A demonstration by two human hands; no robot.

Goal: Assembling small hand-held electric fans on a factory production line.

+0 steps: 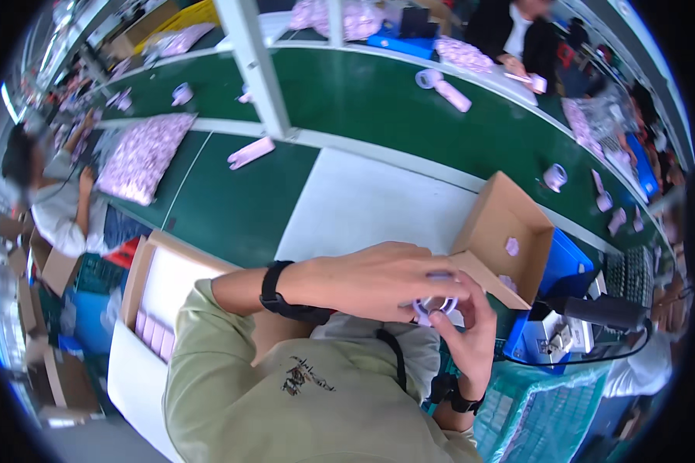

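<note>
In front of my chest both hands meet at a small light-purple ring-shaped part (419, 312). My right hand (475, 324) is closed on it, with the thumb and fingers at its right side. My left hand (378, 278) reaches across from the left, palm down, its fingertips closed at the part's top and left side. The left fingers hide some of the part, so its full shape cannot be made out. Just beyond my right fingers stands an open cardboard box (506, 216) with a few small pale-purple pieces (512, 246) in it.
A white sheet (371, 204) lies on the green bench (239, 193). Right of the box are a blue bin (567, 262) and a dark cylindrical tool (606, 311) with a cable. A green conveyor (347, 89) carries purple parts. A carton (148, 262) stands left; people sit nearby.
</note>
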